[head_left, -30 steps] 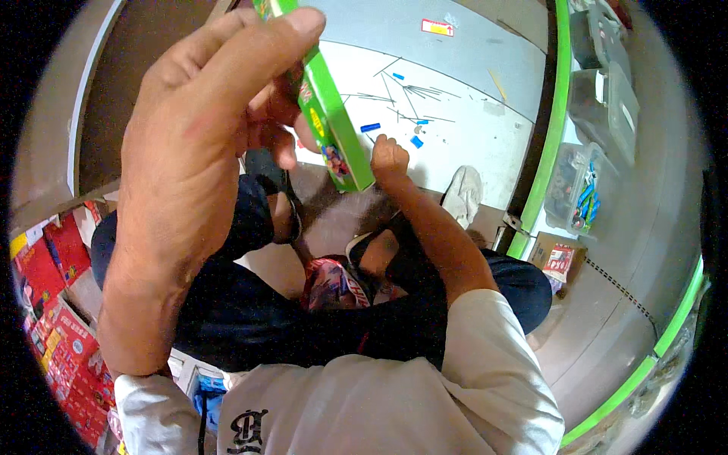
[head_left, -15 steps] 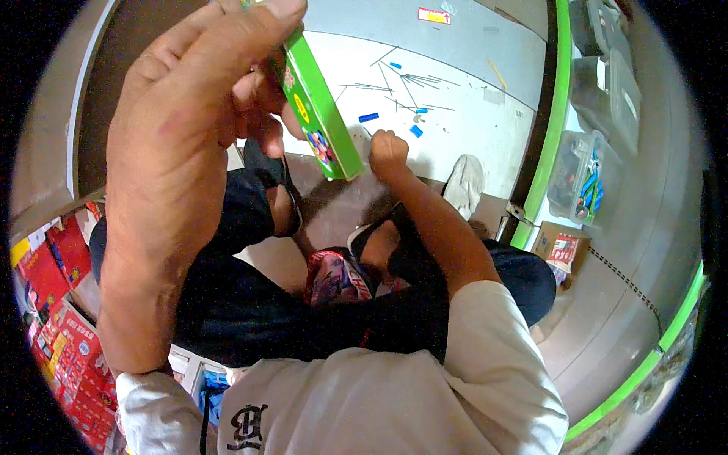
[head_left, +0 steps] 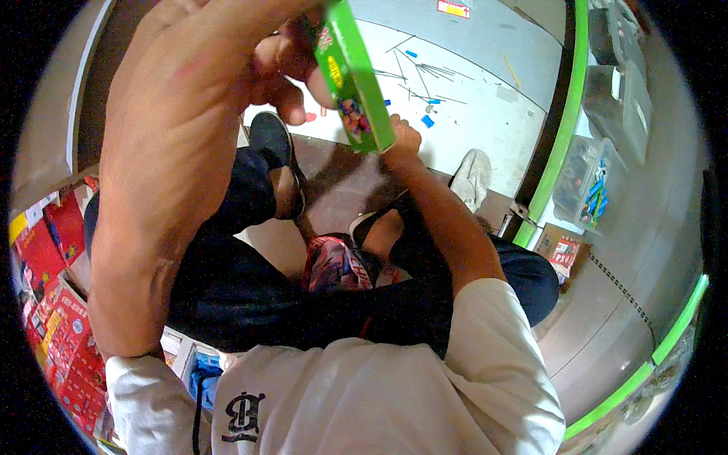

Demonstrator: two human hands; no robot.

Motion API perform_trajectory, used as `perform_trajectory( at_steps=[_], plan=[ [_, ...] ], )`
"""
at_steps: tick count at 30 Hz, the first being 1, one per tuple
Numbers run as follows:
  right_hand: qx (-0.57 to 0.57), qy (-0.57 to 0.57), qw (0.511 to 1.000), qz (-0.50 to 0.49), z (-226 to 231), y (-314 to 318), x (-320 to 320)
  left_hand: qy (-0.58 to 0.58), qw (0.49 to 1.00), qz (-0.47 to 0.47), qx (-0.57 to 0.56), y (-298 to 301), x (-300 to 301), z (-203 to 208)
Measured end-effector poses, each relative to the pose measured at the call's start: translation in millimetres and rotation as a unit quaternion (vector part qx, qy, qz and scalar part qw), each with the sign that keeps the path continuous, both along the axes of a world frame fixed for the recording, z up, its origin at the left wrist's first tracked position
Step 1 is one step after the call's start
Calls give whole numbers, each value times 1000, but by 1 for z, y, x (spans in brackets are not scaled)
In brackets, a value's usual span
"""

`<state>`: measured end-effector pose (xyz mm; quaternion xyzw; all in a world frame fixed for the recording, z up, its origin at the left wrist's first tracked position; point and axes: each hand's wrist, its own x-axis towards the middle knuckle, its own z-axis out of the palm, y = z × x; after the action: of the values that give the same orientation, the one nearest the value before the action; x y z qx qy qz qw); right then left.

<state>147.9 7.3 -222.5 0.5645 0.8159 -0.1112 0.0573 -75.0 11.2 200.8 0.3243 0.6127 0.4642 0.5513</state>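
Note:
Raised close to the camera, my left hand (head_left: 197, 76) grips a slim green cardboard box (head_left: 356, 87) with coloured pictures on its side. The box slants down to the right, and its lower end overlaps my right hand (head_left: 403, 142) in the picture. My right hand is closed at the near edge of the white tabletop (head_left: 493, 148); whatever its fingers hold is hidden. Beyond it lie several thin dark sticks (head_left: 432, 71), scattered and crossing. Small blue pieces (head_left: 428, 120) lie among them, and a pinkish-red bit (head_left: 310, 117) shows beside my left fingers.
A pale cloth (head_left: 471, 178) hangs at the table's near edge. To the right, past a green strip (head_left: 557, 152), stand clear plastic bins, one with blue and green items (head_left: 596, 193). A small carton (head_left: 562, 250) sits below them. Red printed packages (head_left: 68, 326) are stacked at left.
The view has shifted slightly. My left hand and the green box have moved right and up, so the box now covers most of a dark blue cylinder. My right hand stays closed by the table edge.

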Motion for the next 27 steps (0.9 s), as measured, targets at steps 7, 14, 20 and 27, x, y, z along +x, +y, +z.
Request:
perform_trajectory(
  at_steps=[7, 14, 20, 27],
  plan=[
    [-141, 41, 987, -72, 11, 28, 17, -24, 998, -26, -48, 0, 7, 17],
    [-249, 316, 893, -200, 173, 133, 9, 291, 931, -115, 188, -5, 29, -34],
    [-95, 656, 739, -117, 386, 125, 17, 336, 899, -136, 245, -3, 44, -39],
    [-9, 670, 738, -80, 456, 58, 19, 344, 877, -129, 309, -4, 55, -39]
  ],
)
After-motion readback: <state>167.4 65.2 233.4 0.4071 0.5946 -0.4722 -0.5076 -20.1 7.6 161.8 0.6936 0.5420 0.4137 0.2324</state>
